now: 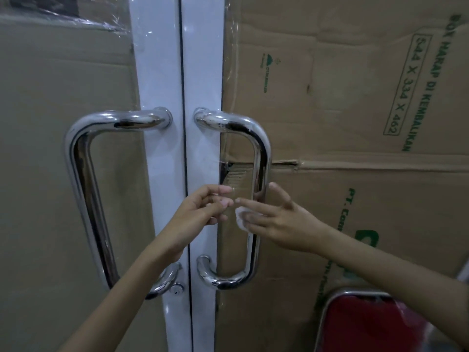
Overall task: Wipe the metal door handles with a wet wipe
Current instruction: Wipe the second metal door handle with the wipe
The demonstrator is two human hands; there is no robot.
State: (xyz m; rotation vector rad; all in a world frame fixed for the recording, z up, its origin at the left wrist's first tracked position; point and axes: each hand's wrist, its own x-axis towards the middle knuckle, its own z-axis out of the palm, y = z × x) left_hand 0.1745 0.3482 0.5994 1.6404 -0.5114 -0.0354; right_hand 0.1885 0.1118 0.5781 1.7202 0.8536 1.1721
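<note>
1. Head view: the right hand (276, 222) presses a white wet wipe (240, 217) under straight fingers against the vertical bar of the right door handle (260, 174), low on its run.
2. Just left, the left hand (200, 212) hovers with fingers loosely curled, grasping nothing; its fingertips nearly meet the right hand's.
3. Further left, the left door handle (81, 168) gleams, untouched.
4. Done well, this step likely needs the wipe wrapped round the bar and drawn its full length, bends included.
</note>
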